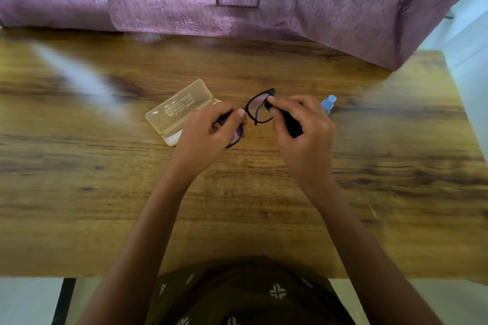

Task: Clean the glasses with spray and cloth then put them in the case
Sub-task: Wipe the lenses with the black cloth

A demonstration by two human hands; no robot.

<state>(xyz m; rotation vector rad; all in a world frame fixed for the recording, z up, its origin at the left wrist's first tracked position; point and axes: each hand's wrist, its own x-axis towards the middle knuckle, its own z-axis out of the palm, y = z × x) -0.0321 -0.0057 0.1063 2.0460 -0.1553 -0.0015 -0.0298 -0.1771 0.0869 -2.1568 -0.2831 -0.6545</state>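
Above the desk (264, 219), the left hand (211, 132) gripped one end of the glasses (256, 108) while the right hand (303, 134) pinched a black cloth (293, 124) on the other lens. The open case (179, 111) lay just behind, with the spray bottle (328, 104) to the right.

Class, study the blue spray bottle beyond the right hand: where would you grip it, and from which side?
Grip the spray bottle round its narrow round body, below the cap, probably coming from the right: the right hand, pinching the cloth on the glasses, covers its left side.
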